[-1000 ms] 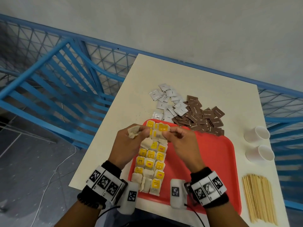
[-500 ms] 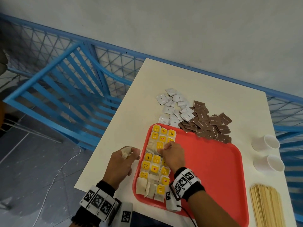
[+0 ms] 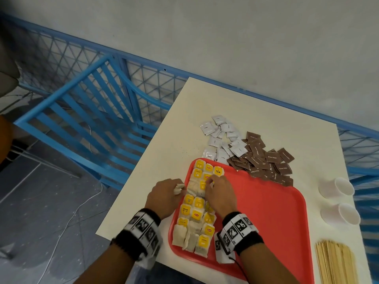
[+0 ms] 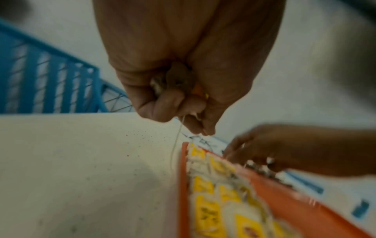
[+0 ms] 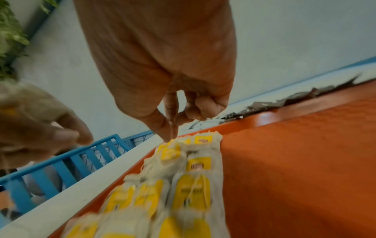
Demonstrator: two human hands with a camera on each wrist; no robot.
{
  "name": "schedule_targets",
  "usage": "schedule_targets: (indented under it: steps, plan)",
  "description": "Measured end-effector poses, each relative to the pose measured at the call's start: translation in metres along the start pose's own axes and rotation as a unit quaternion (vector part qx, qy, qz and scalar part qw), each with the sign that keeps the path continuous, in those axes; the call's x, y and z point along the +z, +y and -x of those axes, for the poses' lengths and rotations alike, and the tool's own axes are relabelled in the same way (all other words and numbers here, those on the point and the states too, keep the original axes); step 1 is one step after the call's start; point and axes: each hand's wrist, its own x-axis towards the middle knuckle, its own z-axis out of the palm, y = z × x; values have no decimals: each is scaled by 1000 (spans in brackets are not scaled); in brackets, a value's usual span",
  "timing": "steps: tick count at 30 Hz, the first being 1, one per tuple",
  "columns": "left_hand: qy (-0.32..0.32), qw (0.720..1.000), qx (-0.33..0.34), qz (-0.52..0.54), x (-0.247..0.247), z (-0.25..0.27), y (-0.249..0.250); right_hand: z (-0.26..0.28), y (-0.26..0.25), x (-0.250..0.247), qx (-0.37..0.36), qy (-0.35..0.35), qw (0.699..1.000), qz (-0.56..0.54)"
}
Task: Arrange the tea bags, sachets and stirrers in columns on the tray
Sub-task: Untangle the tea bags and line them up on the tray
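Note:
A red tray (image 3: 266,212) lies on the cream table (image 3: 246,111). Yellow-tagged tea bags (image 3: 196,210) fill three columns along its left side. My left hand (image 3: 174,190) hovers beside the tray's left rim and grips a crumpled tea bag (image 3: 178,187). In the left wrist view that bag (image 4: 158,85) is bunched in the fist (image 4: 183,112) and its string dangles. My right hand (image 3: 210,182) rests on the columns near their far end. Its thumb and forefinger (image 5: 171,133) pinch at the yellow tag of a tea bag (image 5: 168,149).
White sachets (image 3: 221,136) and brown sachets (image 3: 264,160) lie heaped past the tray's far edge. Two white paper cups (image 3: 336,188) stand to the right, and wooden stirrers (image 3: 336,263) lie near the front right corner. A blue metal railing (image 3: 88,119) runs left of the table.
A second ago both hands held a tea bag together above the tray's far end. The right hand has come down onto the columns, and the left has drawn off to the tray's left rim with its bag.

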Motion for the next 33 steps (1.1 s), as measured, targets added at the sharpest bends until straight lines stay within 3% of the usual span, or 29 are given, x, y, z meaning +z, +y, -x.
schedule_targets:
  steps: [3, 6, 9, 25, 31, 33]
  plan:
    - [-48, 988, -2, -147, 5, -28, -3, -14, -3, -11, -38, -39, 997, 63]
    - [-111, 971, 25, -209, 7, -41, -3, -20, -1, -11, -62, -93, 986, 120]
    - [-133, 962, 36, -237, 10, -43, -2, -20, 1, -8, -60, -100, 986, 121]
    - [-110, 958, 35, -262, 20, -43, 1, -30, 4, -3, -24, -73, 994, 72]
    - [-99, 971, 44, -215, 20, -38, -4, -19, 12, -13, -4, -42, 998, 42]
    - [-92, 973, 48, -206, 22, -37, -6, -11, 16, -16, 3, -64, 996, 60]
